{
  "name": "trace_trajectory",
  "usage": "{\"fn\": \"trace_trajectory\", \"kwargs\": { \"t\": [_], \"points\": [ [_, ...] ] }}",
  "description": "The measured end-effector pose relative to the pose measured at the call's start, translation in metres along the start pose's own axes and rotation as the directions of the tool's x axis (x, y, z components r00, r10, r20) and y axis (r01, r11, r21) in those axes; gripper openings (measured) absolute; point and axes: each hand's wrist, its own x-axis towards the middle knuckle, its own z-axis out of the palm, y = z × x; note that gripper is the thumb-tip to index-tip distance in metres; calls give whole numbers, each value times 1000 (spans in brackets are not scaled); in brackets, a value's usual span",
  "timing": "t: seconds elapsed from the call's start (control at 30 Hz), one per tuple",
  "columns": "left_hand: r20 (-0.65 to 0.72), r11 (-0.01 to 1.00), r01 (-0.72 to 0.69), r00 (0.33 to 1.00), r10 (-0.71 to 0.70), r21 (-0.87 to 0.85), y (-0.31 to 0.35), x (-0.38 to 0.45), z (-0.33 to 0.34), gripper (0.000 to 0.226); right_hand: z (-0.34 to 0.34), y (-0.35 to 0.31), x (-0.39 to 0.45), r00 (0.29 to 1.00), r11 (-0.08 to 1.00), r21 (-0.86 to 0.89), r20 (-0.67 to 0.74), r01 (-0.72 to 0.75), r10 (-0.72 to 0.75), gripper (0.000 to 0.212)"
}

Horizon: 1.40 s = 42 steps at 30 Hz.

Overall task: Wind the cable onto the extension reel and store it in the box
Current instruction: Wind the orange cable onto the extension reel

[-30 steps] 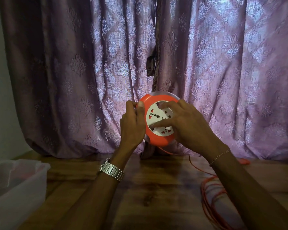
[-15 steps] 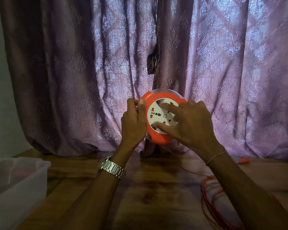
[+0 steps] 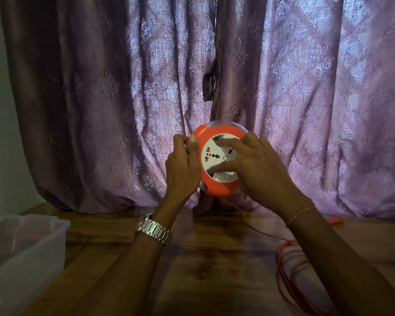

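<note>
I hold a round orange extension reel (image 3: pixel 217 185) upright in the air, its white socket face (image 3: pixel 211 156) turned to me. My left hand (image 3: pixel 181 166) grips the reel's left rim, thumb on the front edge. My right hand (image 3: pixel 258 169) lies over the right side, fingers spread on the white socket disc. An orange cable (image 3: pixel 290 265) drops from the reel's bottom and lies in loose loops on the wooden table at the right. A translucent plastic box (image 3: pixel 30 249) stands at the lower left.
A purple patterned curtain (image 3: pixel 123 92) hangs close behind the reel. The wooden table (image 3: pixel 214 265) runs below my arms. A small orange piece (image 3: pixel 335 220), possibly the plug, lies at the curtain's foot on the right.
The white socket disc has turned under my right fingers, which shifted on it. The reel sits slightly higher and to the right. My left hand keeps its grip.
</note>
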Motion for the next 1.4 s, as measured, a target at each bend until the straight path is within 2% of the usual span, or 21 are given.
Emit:
{"fn": "trace_trajectory", "kwargs": {
  "t": [0.2, 0.3, 0.4, 0.47, 0.57, 0.63, 0.73, 0.77, 0.8, 0.9, 0.97, 1.17, 1.27, 1.4],
  "points": [
    [-22, 1000, 1, 1000, -1, -10, 2, 0, 0, 42, 3, 1, -1, 995, 994, -93, -83, -55, 47, 51],
    [-31, 1000, -4, 1000, 4, -4, 2, -1, 1, 42, 4, -3, -2, 978, 986, -61, -153, -153, 142, 54],
    [-28, 1000, -10, 1000, 10, 1, 2, -2, 3, 37, 4, -4, -1, 952, 961, -41, -154, -273, 264, 60],
    [-25, 1000, -8, 1000, 9, 1, 2, -2, 3, 35, 4, -4, -1, 949, 955, -59, -150, -289, 278, 66],
    [-30, 1000, -7, 1000, 8, 3, 0, -2, 3, 35, 2, -5, -1, 953, 961, -71, -163, -269, 255, 66],
    [-31, 1000, -8, 999, 8, 7, -2, -2, 3, 37, -1, -4, 0, 953, 974, -13, -209, -225, 217, 61],
    [-28, 1000, -3, 1000, 3, 5, -4, -2, 2, 39, -5, 0, -1, 959, 997, 71, -278, -25, 44, 30],
    [-28, 1000, -2, 1000, 2, 3, -4, -2, 2, 39, -6, 2, -1, 964, 995, 89, -266, 36, -11, 21],
    [-29, 1000, -2, 1000, 2, 2, -4, -2, 2, 38, -7, 4, -1, 973, 991, 112, -226, 72, -45, 20],
    [-29, 1000, -8, 1000, 8, 11, -3, -2, 2, 39, -9, 4, 0, 998, 987, 147, -14, 69, -67, 39],
    [-22, 1000, -9, 1000, 9, 10, -2, -2, 3, 40, -9, 3, 0, 996, 991, 129, 62, 48, -57, 44],
    [-4, 1000, -16, 1000, 16, 9, 1, -3, 3, 38, -13, 2, -2, 1000, 999, 39, 17, 14, -14, 36],
    [-2, 1000, -17, 1000, 17, 13, 2, -3, 2, 37, -12, 1, -3, 1000, 999, -35, 13, -23, 23, 55],
    [8, 1000, -13, 1000, 13, 2, 3, -3, 1, 40, -5, 0, -3, 992, 993, -39, -63, -110, 107, 50]
  ]
}}
